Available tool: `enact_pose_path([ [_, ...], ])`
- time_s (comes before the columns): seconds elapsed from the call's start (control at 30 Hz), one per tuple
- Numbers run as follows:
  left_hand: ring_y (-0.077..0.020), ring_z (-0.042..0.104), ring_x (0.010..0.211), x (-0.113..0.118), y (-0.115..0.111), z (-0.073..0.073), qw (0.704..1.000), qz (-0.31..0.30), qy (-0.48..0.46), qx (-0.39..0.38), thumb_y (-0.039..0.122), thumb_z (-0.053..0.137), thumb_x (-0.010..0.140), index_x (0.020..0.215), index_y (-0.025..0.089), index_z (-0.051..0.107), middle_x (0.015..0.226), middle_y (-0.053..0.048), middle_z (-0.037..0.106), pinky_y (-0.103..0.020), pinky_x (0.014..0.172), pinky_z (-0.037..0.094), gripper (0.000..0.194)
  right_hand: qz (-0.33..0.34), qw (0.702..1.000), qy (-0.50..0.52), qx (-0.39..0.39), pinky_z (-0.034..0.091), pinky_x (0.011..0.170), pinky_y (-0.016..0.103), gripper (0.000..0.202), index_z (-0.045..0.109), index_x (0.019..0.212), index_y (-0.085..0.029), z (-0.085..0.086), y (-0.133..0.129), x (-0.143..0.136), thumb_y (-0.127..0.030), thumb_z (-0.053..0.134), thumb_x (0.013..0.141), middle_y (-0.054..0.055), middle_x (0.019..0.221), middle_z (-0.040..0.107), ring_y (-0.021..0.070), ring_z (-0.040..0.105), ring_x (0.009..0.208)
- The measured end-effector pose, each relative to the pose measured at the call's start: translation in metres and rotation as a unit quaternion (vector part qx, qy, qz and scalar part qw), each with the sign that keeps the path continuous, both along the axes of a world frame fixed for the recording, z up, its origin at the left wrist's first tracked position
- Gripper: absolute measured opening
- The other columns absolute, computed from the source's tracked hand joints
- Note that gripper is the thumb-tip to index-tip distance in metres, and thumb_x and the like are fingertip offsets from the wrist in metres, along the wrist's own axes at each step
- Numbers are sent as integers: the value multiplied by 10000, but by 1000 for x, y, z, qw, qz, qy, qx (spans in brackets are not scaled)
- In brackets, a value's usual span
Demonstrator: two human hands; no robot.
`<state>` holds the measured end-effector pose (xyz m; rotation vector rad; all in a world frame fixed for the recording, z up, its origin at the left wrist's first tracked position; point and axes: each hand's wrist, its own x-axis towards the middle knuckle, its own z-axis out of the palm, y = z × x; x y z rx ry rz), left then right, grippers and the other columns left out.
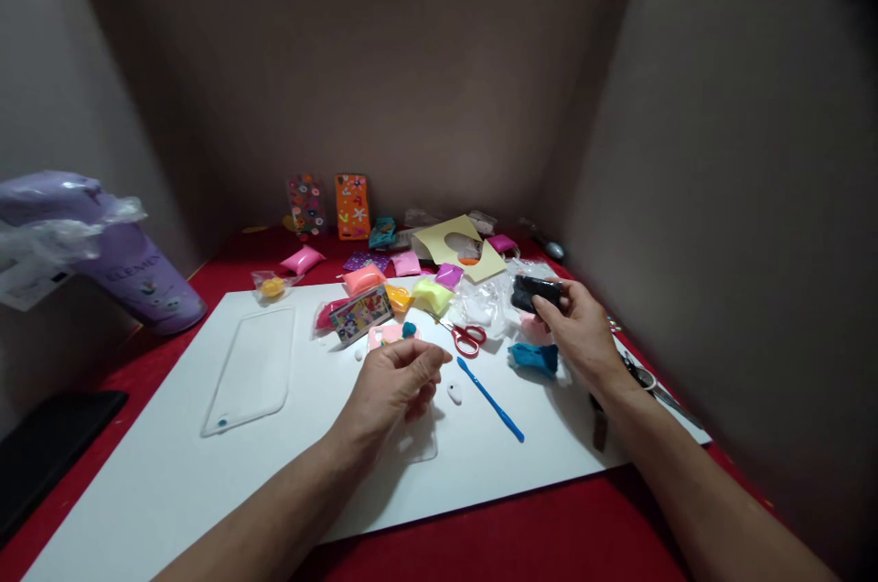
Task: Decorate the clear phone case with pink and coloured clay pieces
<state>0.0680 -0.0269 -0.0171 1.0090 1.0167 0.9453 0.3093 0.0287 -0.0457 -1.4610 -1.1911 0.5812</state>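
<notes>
My right hand grips a black clay packet between thumb and fingers, above the right part of the white board. Below it lies a blue clay packet. My left hand is closed with thumb and fingertips together; whether something tiny is in them is hidden. Beneath this hand rests a clear phone case, mostly covered, with a pink decorated part and a teal lump showing behind. A small white piece with a dark dot and a blue modelling tool lie between my hands.
Red-handled scissors, a cartoon-printed box and several colourful clay packets lie farther back. Another clear case is on the left. Two decorated phone cases stand behind. A purple tumbler is at left, metal scissors at right.
</notes>
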Motion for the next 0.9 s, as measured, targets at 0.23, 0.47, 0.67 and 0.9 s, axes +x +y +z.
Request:
enact_pose_path([
  [0.23, -54, 510, 401, 0, 3, -3, 999, -10, -44, -14, 322, 718, 696, 748, 106, 601, 640, -31, 631, -143, 336, 341, 251, 17, 999, -28, -4, 514, 646, 350, 492, 515, 1169, -149, -13, 7, 6, -373, 623, 744, 94, 925, 657, 231, 638, 775],
  [0.47, -17, 441, 340, -1, 2, -3, 993, -44, -99, -45, 324, 687, 745, 771, 121, 562, 613, 13, 588, -118, 296, 269, 240, -19, 965, -211, 157, 437, 849, 415, 274, 556, 1107, -189, 14, -26, -20, -288, 543, 852, 105, 1078, 612, 263, 552, 1017],
  [0.67, -45, 487, 366, 0, 4, -10, 986, -77, -145, -24, 263, 685, 748, 812, 133, 514, 650, -22, 630, -129, 307, 300, 225, 262, 928, -186, 189, 443, 758, 359, 119, 585, 934, -223, 26, -66, -59, -153, 508, 878, 56, 874, 611, 219, 564, 837],
  [0.9, -55, 487, 340, 3, 4, -11, 994, -64, -89, 16, 315, 685, 751, 783, 150, 506, 555, 14, 623, -132, 306, 335, 246, 311, 913, -209, 162, 393, 695, 344, 113, 593, 915, -198, 15, -73, -70, -140, 504, 878, 61, 813, 605, 218, 543, 772],
])
